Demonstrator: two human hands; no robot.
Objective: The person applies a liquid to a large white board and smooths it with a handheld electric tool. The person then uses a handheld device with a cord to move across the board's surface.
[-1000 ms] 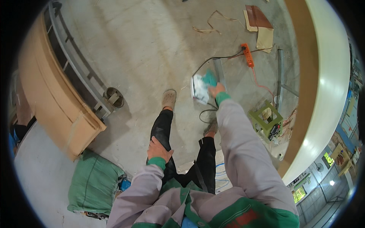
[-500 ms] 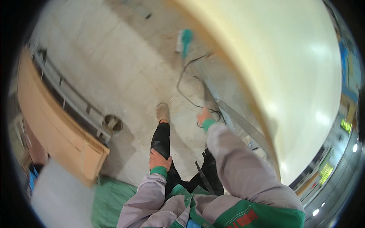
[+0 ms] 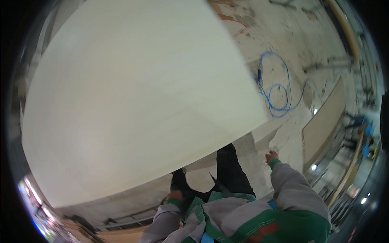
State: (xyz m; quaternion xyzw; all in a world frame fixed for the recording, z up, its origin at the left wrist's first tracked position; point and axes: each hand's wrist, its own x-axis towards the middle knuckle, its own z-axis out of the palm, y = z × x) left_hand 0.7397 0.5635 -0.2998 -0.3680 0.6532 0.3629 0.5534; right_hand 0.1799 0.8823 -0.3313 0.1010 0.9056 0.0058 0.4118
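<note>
My right hand [image 3: 272, 156] is held out to the right of my legs, past the near right corner of a large pale panel [image 3: 142, 93]. Its fingers look loosely curled in, and no object shows in them. Low beside my left thigh is my left hand [image 3: 173, 196], dark and smeared by motion, so its fingers cannot be made out. The smooth, off-white panel spreads in front of me. Its near edge crosses over my lower legs and hides my feet. Neither hand touches it.
A coiled blue hose [image 3: 279, 97] lies on the concrete floor beyond the panel's right edge. A brown board [image 3: 324, 123] lies further right, near metal frames. An orange cord [image 3: 239, 24] runs across the floor at the top. Another person in blue [image 3: 366, 133] is at the far right.
My view has swung round to the right, bringing the panel in front of me. My left hand has left my knee for my thigh's side. The green tool and dark cable are out of view.
</note>
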